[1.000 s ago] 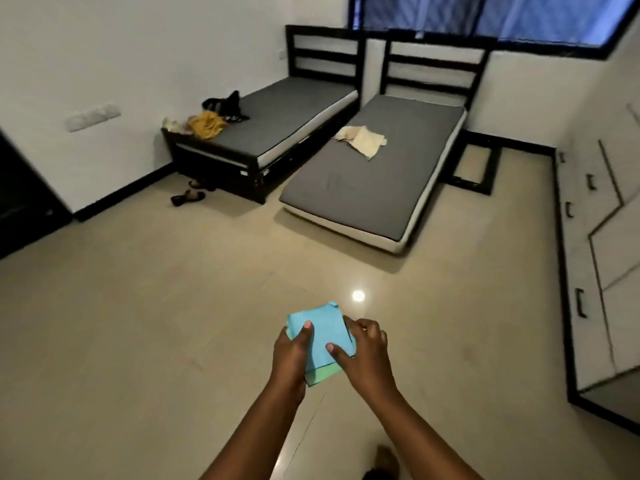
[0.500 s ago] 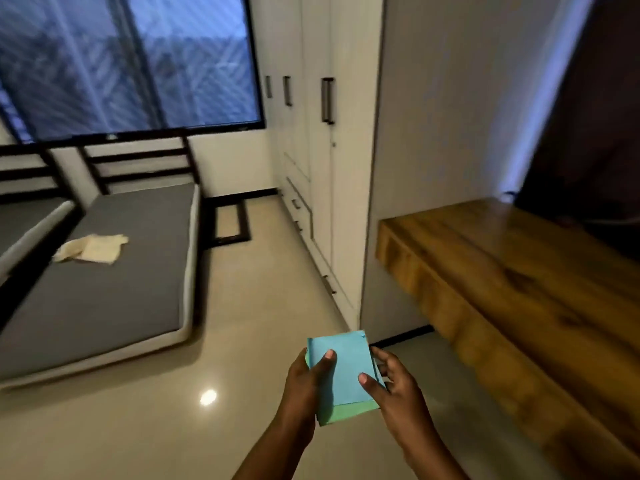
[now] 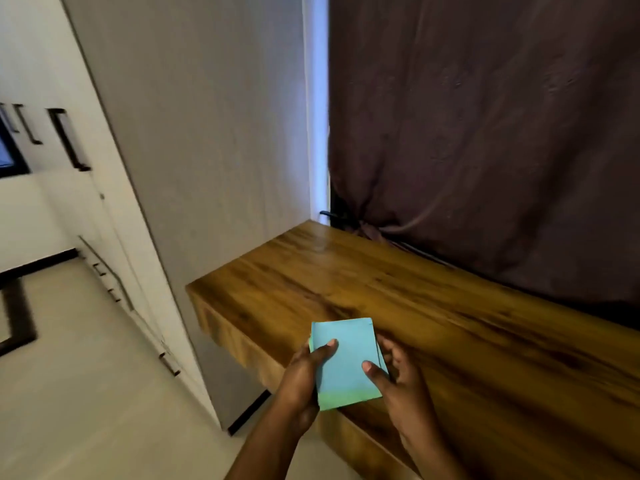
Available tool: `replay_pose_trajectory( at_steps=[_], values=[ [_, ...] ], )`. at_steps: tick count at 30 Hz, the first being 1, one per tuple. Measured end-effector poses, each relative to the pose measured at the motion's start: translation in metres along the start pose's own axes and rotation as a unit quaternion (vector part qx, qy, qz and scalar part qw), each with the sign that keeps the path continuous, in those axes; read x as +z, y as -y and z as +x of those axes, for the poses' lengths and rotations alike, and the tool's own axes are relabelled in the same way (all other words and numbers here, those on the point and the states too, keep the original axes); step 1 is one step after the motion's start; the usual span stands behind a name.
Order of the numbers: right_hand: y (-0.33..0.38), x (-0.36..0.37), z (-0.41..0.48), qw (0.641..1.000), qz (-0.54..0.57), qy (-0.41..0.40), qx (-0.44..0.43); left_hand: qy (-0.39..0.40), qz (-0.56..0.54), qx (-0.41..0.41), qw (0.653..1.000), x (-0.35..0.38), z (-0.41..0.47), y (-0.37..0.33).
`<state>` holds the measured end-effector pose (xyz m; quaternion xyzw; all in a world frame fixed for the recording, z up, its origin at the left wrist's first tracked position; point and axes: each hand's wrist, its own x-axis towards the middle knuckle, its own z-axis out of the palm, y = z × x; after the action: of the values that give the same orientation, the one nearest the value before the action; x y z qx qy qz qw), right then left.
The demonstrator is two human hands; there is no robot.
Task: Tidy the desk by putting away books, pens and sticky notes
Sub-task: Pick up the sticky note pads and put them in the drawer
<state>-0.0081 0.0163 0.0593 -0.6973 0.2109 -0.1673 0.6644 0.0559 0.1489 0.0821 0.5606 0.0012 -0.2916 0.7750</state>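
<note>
both hands share a grip clamped on the sticky notes (image 3: 346, 365), left hand (image 3: 301, 379) and right hand (image 3: 398, 379) on opposite sides. the pad hangs over the near edge of the wooden surface (image 3: 398, 296).

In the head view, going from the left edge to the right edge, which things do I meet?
Window corner → black cupboard handles → grey cupboard side panel → left hand → sticky notes pad → right hand → dark curtain.

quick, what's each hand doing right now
Left hand: closed on the sticky notes.
Right hand: closed on the same sticky notes.
</note>
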Motion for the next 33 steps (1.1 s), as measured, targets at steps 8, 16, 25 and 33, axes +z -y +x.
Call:
replay_pose_trajectory(
  at_steps=[8, 16, 25, 33],
  values=[
    [0.008, 0.022, 0.104, 0.995, -0.028, -0.095, 0.019, 0.051, 0.074, -0.029, 0.996, -0.007, 0.133, -0.035],
    [0.004, 0.060, 0.188, 0.972, -0.097, -0.213, 0.030, 0.114, 0.078, -0.056, 0.989, -0.024, 0.230, -0.070],
    [0.017, 0.053, 0.257, 0.960, 0.067, -0.263, 0.063, 0.064, 0.048, -0.057, 0.995, -0.057, 0.292, -0.082],
    [-0.032, 0.054, 0.288, 0.937, -0.111, -0.260, 0.205, 0.012, 0.105, -0.075, 0.992, -0.084, 0.318, -0.098]
  ],
)
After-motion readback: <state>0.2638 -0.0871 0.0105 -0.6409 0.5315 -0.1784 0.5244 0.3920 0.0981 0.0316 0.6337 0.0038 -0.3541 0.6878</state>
